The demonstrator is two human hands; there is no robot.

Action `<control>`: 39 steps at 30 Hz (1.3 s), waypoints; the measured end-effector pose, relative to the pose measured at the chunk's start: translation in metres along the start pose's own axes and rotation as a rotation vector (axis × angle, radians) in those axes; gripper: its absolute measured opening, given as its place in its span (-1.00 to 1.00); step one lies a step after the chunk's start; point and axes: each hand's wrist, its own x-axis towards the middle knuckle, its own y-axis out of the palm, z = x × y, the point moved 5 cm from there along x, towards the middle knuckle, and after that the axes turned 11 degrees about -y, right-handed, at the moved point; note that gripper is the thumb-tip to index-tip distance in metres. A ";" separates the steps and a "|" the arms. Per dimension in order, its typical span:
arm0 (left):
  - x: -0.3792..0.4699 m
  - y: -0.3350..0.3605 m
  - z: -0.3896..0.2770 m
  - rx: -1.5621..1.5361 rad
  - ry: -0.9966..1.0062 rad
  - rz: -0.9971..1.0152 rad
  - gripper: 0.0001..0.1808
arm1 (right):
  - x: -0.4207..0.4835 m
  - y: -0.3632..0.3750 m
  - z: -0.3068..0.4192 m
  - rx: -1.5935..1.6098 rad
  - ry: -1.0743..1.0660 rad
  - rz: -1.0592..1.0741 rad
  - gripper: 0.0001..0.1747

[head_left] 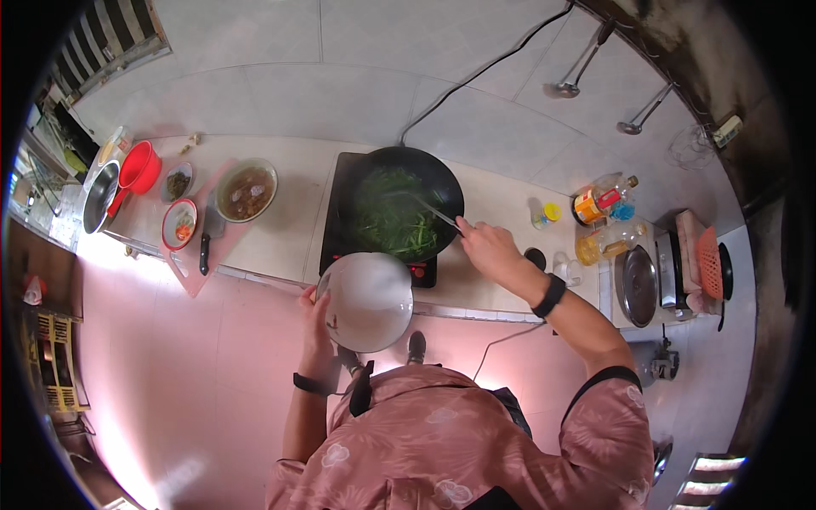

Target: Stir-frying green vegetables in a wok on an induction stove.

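A black wok [449,182] holding steaming leafy greens [398,217] stands on a black induction cooktop [331,217]. My right hand [488,248] grips the handle of a metal cooking utensil [433,210], whose far end is among the greens, partly hidden by steam. With my left hand [315,319] I hold a white bowl [370,303] by its left side, just in front of the wok and over the cooktop's near edge. The bowl looks tilted, and nothing shows inside it.
Left on the counter are a bowl of brownish liquid [247,191], a knife [205,245] on a pink cutting board [191,280], small bowls, a red dipper [140,167] and a metal basin [102,197]. Oil bottles [609,243], a yellow-lidded jar [547,215] and a round metal lid [637,287] stand right.
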 end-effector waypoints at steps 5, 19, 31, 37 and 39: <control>-0.007 0.002 -0.001 0.027 -0.017 -0.079 -0.46 | -0.009 -0.004 0.021 0.049 -0.019 0.101 -0.60; 0.004 -0.005 0.012 0.053 -0.003 -0.104 -0.43 | -0.034 -0.050 0.018 0.074 -0.019 0.219 -0.69; -0.001 0.002 0.009 -0.040 -0.019 -0.086 -0.47 | -0.009 -0.037 -0.010 0.227 0.153 0.027 -0.80; 0.001 -0.002 0.012 -0.047 -0.027 -0.090 -0.48 | -0.008 -0.010 0.015 0.415 0.094 0.032 -0.72; 0.000 -0.001 0.011 -0.064 -0.034 -0.092 -0.48 | -0.004 -0.005 0.002 0.369 0.151 0.000 -0.68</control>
